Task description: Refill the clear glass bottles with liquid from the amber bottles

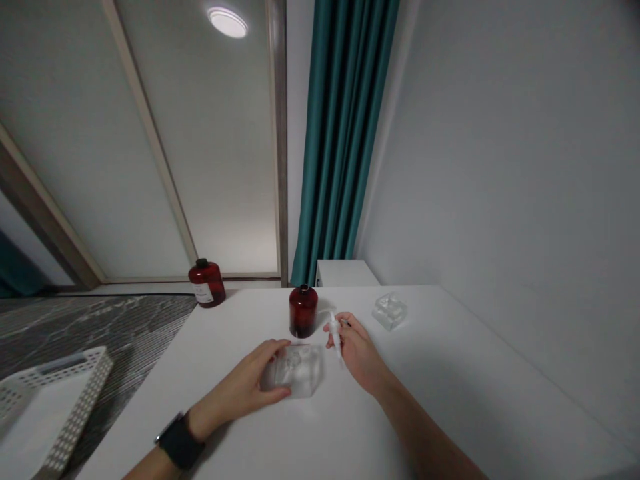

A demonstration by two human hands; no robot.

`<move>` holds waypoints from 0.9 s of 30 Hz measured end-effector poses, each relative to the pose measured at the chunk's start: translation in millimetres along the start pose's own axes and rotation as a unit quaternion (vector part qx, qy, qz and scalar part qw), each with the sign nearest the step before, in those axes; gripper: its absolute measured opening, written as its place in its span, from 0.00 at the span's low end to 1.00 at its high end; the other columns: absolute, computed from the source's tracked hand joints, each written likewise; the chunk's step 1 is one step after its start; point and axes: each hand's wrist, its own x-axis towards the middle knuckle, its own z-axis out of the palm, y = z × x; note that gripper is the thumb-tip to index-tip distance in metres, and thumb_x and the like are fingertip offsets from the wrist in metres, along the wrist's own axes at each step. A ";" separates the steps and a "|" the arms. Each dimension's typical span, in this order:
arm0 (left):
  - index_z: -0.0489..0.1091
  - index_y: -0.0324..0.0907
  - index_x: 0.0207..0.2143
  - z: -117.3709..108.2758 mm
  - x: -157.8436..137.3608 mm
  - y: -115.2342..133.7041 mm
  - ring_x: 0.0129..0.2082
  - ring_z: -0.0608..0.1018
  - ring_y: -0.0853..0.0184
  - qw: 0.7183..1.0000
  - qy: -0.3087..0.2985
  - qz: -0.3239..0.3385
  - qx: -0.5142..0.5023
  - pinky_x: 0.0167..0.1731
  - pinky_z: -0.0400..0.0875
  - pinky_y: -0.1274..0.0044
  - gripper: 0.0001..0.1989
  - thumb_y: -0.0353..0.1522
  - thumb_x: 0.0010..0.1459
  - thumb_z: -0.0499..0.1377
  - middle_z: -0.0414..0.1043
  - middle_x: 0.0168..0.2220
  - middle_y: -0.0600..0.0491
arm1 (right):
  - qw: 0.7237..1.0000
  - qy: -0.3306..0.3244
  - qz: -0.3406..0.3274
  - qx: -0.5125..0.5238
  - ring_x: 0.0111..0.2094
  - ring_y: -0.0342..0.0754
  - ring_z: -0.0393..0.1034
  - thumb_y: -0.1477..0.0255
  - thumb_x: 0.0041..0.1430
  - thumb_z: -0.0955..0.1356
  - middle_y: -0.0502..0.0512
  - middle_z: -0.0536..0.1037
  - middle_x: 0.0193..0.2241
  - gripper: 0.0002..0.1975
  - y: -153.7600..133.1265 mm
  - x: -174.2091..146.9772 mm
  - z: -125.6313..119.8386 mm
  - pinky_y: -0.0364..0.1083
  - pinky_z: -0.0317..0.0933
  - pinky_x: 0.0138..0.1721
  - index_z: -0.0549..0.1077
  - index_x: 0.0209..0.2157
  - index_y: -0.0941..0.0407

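My left hand (257, 380) has its thumb and fingers around the sides of a clear, square bottle (303, 370) on the white table. A white pump head (335, 332) is gripped in the fingers of my right hand (359, 350), its spout toward the left. Just beyond the clear bottle stands a dark red-brown bottle (303, 313) with an uncapped neck. It is upright, and neither hand touches it.
Another red-brown bottle (207, 283), with a black cap and white label, stands at the table's far left corner. A clear square glass piece (390, 311) lies at the back right. A white perforated basket (75, 407) is left of the table (345, 433). A wall borders the right.
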 end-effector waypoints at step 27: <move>0.59 0.45 0.59 6.0 2.9 10.5 0.51 0.73 0.56 1.000 0.008 -0.003 -0.024 0.52 0.69 0.66 0.34 0.30 0.51 0.68 0.69 0.53 0.47 | 0.939 -0.042 -0.228 -0.254 0.53 0.52 0.72 0.69 0.65 0.67 0.58 0.76 0.52 0.18 20.1 -29.9 28.5 0.51 0.66 0.54 0.66 0.56 0.50</move>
